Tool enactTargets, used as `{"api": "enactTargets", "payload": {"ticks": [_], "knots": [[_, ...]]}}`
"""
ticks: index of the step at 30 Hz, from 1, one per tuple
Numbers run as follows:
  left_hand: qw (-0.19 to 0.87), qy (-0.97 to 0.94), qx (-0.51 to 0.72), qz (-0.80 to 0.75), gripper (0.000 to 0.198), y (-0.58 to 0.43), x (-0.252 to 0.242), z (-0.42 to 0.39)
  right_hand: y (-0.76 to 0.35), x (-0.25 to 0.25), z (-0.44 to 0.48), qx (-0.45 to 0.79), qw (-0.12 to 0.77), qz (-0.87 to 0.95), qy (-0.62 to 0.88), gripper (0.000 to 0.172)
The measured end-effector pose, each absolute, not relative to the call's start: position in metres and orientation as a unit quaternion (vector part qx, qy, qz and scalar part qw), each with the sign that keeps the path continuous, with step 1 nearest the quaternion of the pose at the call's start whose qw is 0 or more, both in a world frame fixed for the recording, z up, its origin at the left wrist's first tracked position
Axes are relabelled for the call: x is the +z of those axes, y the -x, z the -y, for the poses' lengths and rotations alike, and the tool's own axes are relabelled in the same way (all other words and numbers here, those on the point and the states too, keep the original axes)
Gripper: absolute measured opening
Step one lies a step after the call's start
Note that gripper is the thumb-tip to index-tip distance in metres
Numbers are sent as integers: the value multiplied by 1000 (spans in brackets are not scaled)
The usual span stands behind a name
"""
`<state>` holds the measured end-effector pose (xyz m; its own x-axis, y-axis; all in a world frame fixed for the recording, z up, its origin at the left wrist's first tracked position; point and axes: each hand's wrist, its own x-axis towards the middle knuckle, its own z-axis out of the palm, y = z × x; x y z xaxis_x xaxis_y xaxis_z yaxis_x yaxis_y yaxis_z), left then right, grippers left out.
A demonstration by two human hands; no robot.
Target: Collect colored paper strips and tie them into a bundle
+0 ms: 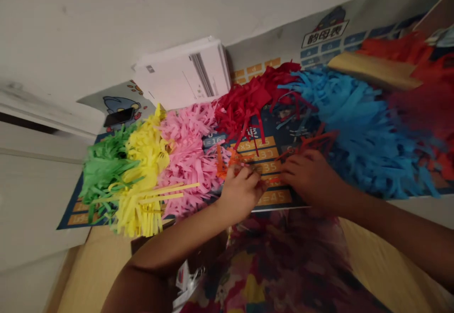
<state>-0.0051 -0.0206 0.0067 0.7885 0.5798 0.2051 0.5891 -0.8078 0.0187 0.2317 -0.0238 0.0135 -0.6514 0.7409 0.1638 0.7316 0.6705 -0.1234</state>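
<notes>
My left hand (244, 187) is curled with its fingers closed on a small bunch of orange paper strips (224, 160), whose ends stick out past the knuckles. Close on the right, my right hand (310, 178) bends its fingers over more orange-red paper strips (321, 139). A bit of orange paper shows between the two hands; its hold is partly hidden by the fingers. Pink paper fringe (187, 161) lies left of my left hand, and blue paper fringe (365, 133) spreads right of my right hand. Dark red paper fringe (257, 93) lies beyond both.
Yellow fringe (145, 161) and green fringe (106, 164) cover the left end of a printed mat (275, 197). A white box (184, 74) leans against the wall. At right are a tan folded piece (376, 69) and red-orange paper (432, 109). A dark phone-like object (120, 117) lies at back left.
</notes>
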Motion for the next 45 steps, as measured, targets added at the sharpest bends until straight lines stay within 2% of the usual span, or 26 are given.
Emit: {"api": "enactTargets", "payload": {"ticks": [3, 8, 11, 14, 16, 18, 21, 24, 30, 33, 36, 40, 45], "knots": [[41, 948, -79, 305, 14, -3, 9, 25, -221, 8, 28, -25, 113, 933, 342, 14], [43, 940, -126, 316, 13, -20, -8, 27, -212, 15, 31, -63, 80, 931, 350, 32], [72, 928, -180, 317, 11, -22, -11, 24, -209, 31, 41, -64, 104, 905, 406, 38], [99, 908, -280, 295, 10, -12, 13, 28, -211, 46, 58, -40, 172, 873, 455, 34], [102, 903, -331, 253, 10, -1, 39, 37, -216, 53, 68, 54, 244, 847, 469, 31], [96, 911, -352, 192, 13, 7, 61, 46, -221, 57, 74, 249, 288, 799, 466, 37], [93, 918, -360, 140, 16, 7, 75, 53, -225, 56, 72, 557, 285, 652, 428, 47], [47, 906, -389, 162, 14, -4, 64, 56, -220, 46, 71, 705, 316, 495, 398, 47], [-131, 780, -511, 338, 8, -31, 40, 71, -203, 27, 85, 699, 435, 363, 437, 39], [-222, 721, -525, 394, 7, -38, 38, 75, -195, 26, 89, 688, 470, 306, 460, 38], [-268, 700, -524, 404, 8, -39, 38, 75, -191, 27, 88, 665, 507, 285, 469, 37], [-278, 711, -514, 391, 11, -37, 33, 71, -188, 24, 83, 661, 524, 266, 467, 39], [-186, 744, -532, 358, 10, -33, 18, 64, -180, 21, 77, 610, 552, 288, 491, 33]]}}
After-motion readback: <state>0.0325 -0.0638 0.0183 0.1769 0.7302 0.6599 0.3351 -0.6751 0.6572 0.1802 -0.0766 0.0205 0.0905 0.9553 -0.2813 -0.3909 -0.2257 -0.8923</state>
